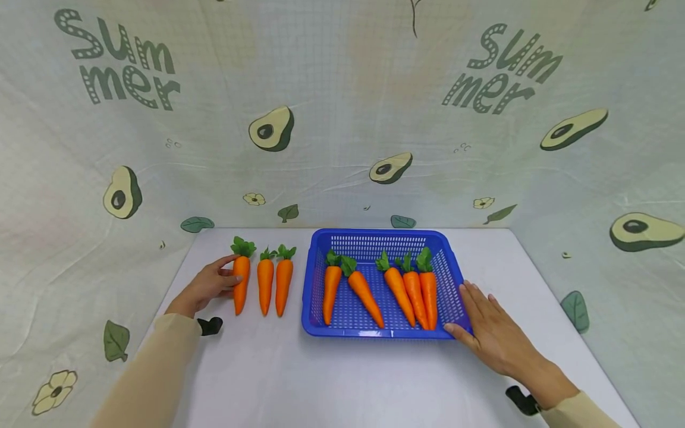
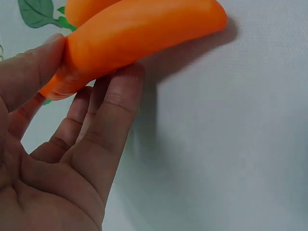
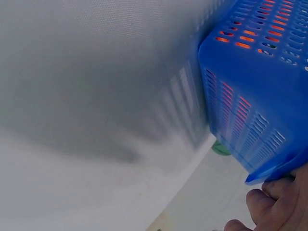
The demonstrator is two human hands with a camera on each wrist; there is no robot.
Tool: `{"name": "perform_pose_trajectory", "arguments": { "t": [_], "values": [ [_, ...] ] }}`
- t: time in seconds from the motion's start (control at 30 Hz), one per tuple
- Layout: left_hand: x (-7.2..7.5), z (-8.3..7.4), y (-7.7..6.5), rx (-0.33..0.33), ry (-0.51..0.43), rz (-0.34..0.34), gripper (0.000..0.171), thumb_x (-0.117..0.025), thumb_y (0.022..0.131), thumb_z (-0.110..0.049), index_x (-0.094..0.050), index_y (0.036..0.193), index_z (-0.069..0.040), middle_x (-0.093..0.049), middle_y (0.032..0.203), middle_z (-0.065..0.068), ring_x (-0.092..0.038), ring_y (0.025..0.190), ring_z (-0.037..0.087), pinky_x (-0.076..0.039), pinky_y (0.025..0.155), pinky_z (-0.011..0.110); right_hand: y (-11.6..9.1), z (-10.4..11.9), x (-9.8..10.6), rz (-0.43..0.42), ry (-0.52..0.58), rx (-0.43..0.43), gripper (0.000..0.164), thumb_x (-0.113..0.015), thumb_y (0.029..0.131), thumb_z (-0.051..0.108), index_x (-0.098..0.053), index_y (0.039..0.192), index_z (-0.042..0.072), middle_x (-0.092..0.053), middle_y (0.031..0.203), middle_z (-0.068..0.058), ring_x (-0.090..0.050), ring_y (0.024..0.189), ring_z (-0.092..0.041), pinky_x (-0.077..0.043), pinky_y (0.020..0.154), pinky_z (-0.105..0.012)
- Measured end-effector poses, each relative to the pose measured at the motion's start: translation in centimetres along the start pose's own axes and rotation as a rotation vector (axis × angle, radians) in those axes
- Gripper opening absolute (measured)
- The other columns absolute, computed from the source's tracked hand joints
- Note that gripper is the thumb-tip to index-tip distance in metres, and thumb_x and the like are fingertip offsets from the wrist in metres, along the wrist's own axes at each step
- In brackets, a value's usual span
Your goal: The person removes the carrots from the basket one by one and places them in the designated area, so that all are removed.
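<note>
My left hand pinches an orange carrot with green leaves, the leftmost of three on the table's left side. Thumb and fingertips press the carrot from opposite sides near its leafy end in the left wrist view. Just right of it lie two more carrots, a middle one and a right one. A blue plastic basket with slotted walls holds several carrots. At the basket's right rim rests my right hand, fingers straight; in the right wrist view its fingers touch the blue edge.
The white table runs back to a hanging cloth printed with avocados, leaves and lettering. This cloth also borders the table on the left and right. A black strap piece sits at the left wrist, another at the right.
</note>
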State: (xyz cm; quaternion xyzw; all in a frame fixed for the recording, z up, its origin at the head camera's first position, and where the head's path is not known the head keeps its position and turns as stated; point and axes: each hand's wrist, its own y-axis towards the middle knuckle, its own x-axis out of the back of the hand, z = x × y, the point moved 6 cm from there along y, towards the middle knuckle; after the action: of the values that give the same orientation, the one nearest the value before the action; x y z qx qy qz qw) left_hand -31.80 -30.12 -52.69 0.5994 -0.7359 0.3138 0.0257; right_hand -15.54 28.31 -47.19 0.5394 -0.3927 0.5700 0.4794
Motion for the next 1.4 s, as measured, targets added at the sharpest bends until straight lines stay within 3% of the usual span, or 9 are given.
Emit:
{"name": "perform_pose_trajectory", "arguments": {
  "t": [0.27,0.73,1.03,1.4],
  "values": [
    [-0.6,0.0,0.6,0.043,-0.004,-0.005,0.076,-0.067,0.093,-0.023,-0.024,0.155,-0.021,-0.035,0.144,0.025,-0.061,0.105,0.028,-0.059,0.084,0.034,0.1,0.1,0.1,0.002,-0.001,0.000,0.092,-0.045,0.094,0.063,-0.012,0.156,0.004,-0.018,0.161,-0.020,-0.021,0.147,-0.039,0.023,0.113,-0.022],
    [-1.8,-0.6,1.1,0.014,0.019,0.012,0.075,-0.066,0.094,-0.024,-0.024,0.156,-0.019,-0.039,0.143,0.026,-0.063,0.101,0.025,-0.059,0.085,0.034,0.0,0.0,0.0,0.019,0.003,-0.002,0.092,-0.044,0.094,0.063,-0.010,0.156,0.003,-0.017,0.161,-0.021,-0.018,0.148,-0.039,0.023,0.113,-0.024],
    [-1.7,-0.4,1.5,0.014,0.052,-0.030,0.077,-0.070,0.091,-0.024,-0.028,0.155,-0.023,-0.047,0.133,0.023,-0.064,0.088,0.021,-0.060,0.078,0.030,0.0,0.0,0.1,0.017,0.007,-0.007,0.092,-0.044,0.095,0.062,-0.010,0.156,0.004,-0.017,0.161,-0.021,-0.020,0.147,-0.040,0.022,0.114,-0.027],
    [-1.6,-0.2,1.2,0.024,0.045,-0.055,0.074,-0.069,0.091,-0.024,-0.029,0.154,-0.022,-0.049,0.134,0.022,-0.064,0.087,0.020,-0.059,0.077,0.029,0.0,0.0,0.1,0.023,0.011,-0.013,0.092,-0.043,0.094,0.063,-0.008,0.156,0.004,-0.016,0.162,-0.020,-0.018,0.148,-0.039,0.022,0.115,-0.028]
  ]
}}
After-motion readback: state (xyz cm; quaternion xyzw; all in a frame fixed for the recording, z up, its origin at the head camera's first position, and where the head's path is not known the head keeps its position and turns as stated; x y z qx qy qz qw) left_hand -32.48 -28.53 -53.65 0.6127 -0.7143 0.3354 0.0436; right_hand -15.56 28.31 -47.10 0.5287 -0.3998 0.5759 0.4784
